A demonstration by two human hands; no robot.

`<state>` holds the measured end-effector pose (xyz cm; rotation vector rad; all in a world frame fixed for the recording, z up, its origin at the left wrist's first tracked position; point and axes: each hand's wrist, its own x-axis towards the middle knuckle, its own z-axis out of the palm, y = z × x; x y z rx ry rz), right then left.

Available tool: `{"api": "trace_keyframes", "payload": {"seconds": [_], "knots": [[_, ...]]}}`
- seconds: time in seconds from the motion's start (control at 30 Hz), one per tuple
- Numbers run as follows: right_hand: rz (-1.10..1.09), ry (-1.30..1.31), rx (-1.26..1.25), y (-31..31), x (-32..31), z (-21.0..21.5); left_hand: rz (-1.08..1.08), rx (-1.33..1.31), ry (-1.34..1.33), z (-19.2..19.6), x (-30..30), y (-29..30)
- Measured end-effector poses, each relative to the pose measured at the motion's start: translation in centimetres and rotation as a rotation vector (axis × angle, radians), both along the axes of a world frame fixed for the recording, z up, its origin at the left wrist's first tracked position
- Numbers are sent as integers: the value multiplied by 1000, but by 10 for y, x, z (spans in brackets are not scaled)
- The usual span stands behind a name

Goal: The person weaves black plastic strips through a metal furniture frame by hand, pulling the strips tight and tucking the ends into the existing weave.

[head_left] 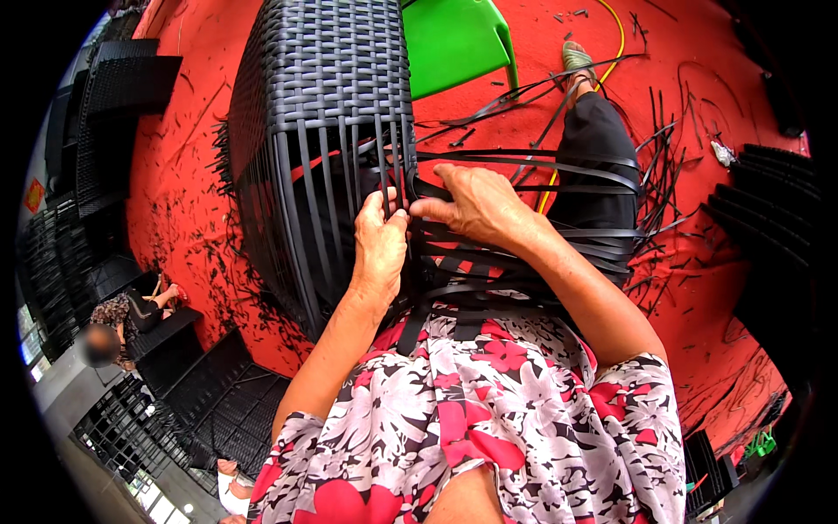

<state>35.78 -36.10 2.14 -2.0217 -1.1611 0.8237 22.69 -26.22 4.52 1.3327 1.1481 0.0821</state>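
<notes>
A dark wicker furniture piece (336, 65) stands in front of me. Its upper part is closely woven, and below that long bare black strips (305, 205) run down toward my lap. My left hand (381, 249) is closed, thumb and fingers pinching a black strip at the piece's right edge. Right beside it, my right hand (478, 203) bends around another black strip at the same edge, its thumb pointing at the left fingertips. The right fingertips are partly hidden behind the strip. Loose flat strips (594, 168) stretch from the edge across my right leg.
A green plastic stool (458, 44) stands beyond the piece. Cut strip scraps litter the red floor covering (188, 201), and a yellow cord (618, 35) crosses it. More black wicker furniture (131, 79) lines the left, where another person (140, 314) sits. Dark stacked pieces (768, 210) are at right.
</notes>
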Motion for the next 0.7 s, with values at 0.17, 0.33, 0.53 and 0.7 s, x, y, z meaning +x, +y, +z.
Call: {"api": "trace_keyframes", "payload": {"seconds": [0.17,0.33,0.53,0.7], "knots": [[36,-232,51,-8,-7,-4,8,-7,136,0,13,3],[-88,-206,-56,-17,4,4,-70,194,120,-7,8,-1],[-6,52,-7,-42,25,0,-306,830,7,-11,-7,-19],[121,219,-67,-51,37,4,-489,908,-67,16,7,-19]]}}
